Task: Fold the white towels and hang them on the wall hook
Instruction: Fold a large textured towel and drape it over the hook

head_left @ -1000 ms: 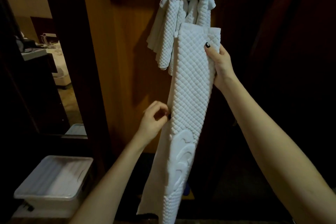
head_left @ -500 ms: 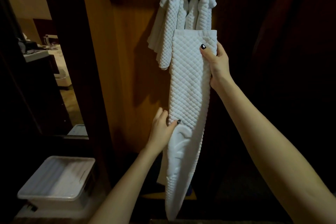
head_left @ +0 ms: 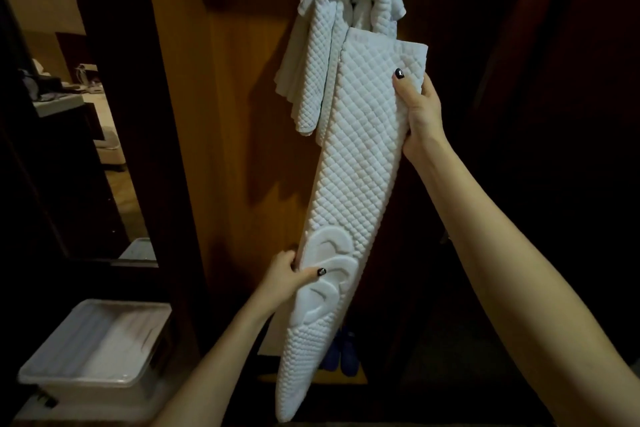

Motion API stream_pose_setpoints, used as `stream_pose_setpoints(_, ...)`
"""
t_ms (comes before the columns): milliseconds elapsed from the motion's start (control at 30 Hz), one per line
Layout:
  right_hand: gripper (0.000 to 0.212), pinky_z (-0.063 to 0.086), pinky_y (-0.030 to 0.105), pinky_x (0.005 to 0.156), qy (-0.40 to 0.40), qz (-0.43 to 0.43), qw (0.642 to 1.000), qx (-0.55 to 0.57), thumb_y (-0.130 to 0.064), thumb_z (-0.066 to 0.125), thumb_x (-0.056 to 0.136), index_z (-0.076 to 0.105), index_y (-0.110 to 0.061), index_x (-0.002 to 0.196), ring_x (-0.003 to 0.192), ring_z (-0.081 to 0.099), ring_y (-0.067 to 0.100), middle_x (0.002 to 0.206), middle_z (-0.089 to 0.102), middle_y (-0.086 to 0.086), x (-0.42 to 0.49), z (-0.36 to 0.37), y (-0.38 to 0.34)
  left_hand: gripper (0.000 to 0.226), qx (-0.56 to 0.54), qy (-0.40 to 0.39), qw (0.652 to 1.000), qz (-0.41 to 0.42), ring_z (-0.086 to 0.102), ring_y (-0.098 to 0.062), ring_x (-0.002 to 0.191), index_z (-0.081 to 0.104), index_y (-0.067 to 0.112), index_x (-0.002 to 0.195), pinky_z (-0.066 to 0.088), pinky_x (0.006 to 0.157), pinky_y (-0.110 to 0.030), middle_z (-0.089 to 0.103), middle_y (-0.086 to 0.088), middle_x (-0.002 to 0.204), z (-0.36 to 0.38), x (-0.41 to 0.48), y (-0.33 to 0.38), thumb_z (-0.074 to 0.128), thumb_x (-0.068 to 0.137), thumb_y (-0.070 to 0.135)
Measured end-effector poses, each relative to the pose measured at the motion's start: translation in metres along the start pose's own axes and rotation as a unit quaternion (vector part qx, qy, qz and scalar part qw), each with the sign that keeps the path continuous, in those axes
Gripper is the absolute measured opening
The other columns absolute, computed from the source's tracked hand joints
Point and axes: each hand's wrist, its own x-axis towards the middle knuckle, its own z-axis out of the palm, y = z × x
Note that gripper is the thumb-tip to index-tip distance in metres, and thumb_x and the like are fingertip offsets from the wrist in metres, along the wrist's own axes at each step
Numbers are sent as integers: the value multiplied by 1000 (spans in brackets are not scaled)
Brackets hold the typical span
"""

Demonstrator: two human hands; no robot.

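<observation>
Both hands pinch the folded quilted towel (head_left: pixel 349 163): right hand (head_left: pixel 420 114) near the top, left hand (head_left: pixel 289 276) lower down. Folding looks finished. Next it must go over the hook beside the hung towel (head_left: pixel 332 42).

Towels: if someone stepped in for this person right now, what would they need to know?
Left hand pinches the folded towel low on its left edge. Right hand grips it near the top right corner.
Done: the hung towel is draped up high. The second is folded into a long narrow strip, held up in front of the first one's lower part.
Left: lift the strip and hang it up there too.
</observation>
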Motion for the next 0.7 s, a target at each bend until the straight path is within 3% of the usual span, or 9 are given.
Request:
stream_pose_setpoints(67,45,58,42,84,-4,6,1000,-4,-16,65,91,52,-6,132,104,68,27,122,66,13,2,-3,1,33,-80,0,997,5,64,-34,101,69,7,100,55,85,-46,67,-17,107,4,-11,-4,82,73,20)
stream_pose_setpoints(167,44,59,41,81,25,29,999,-7,-15,66,90,52,-8,132,101,70,25,119,67,11,9,-10,2,22,-140,-32,989,27,68,-18,97,67,24,100,54,72,-22,74,4,100,10,-20,5,76,80,23)
stream_pose_setpoints(267,51,60,36,73,68,48,996,-25,-14,66,90,48,-11,138,99,70,23,123,65,10,22,-24,5,35,-188,-112,975,27,69,-16,100,69,26,107,54,74,-22,72,4,107,8,-23,24,77,76,38)
stream_pose_setpoints(400,87,58,36,63,103,128,985,-53,-25,64,92,4,-25,155,108,62,21,148,42,11,28,-52,13,39,-235,-151,960,20,68,-25,102,70,30,106,56,75,-33,71,-5,112,-3,-21,41,81,70,40)
stream_pose_setpoints(467,98,56,39,68,78,199,975,-54,-41,60,93,-20,-32,150,120,55,25,157,28,7,12,-62,25,36,-245,-135,959,35,68,-25,102,70,29,105,55,75,-33,70,-5,112,-5,-19,46,79,72,38)
stream_pose_setpoints(533,98,54,44,75,36,271,957,-101,-56,53,91,-27,-40,145,129,49,30,159,25,2,-21,-68,50,38,-262,-132,954,55,67,-25,102,67,26,111,55,75,-34,69,-6,114,-3,-16,51,78,76,36)
stream_pose_setpoints(600,85,52,46,82,-7,325,926,-191,-67,43,89,-13,-44,149,132,46,31,158,27,-2,-65,-75,80,41,-264,-116,955,66,67,-25,102,63,22,115,55,74,-33,67,-7,117,-1,-11,57,77,78,33)
stream_pose_setpoints(633,74,53,43,81,-29,347,914,-208,-71,37,89,6,-45,151,131,48,26,155,34,-5,-88,-79,93,45,-258,-103,958,65,66,-25,103,61,20,119,56,73,-33,64,-9,123,2,-8,61,77,79,32)
stream_pose_setpoints(700,45,58,31,66,-53,378,908,-173,-72,30,90,50,-51,124,104,68,11,120,69,-9,-127,-82,107,55,-238,-73,968,44,63,-27,109,55,15,128,56,78,-40,57,-12,132,8,-1,62,76,80,29)
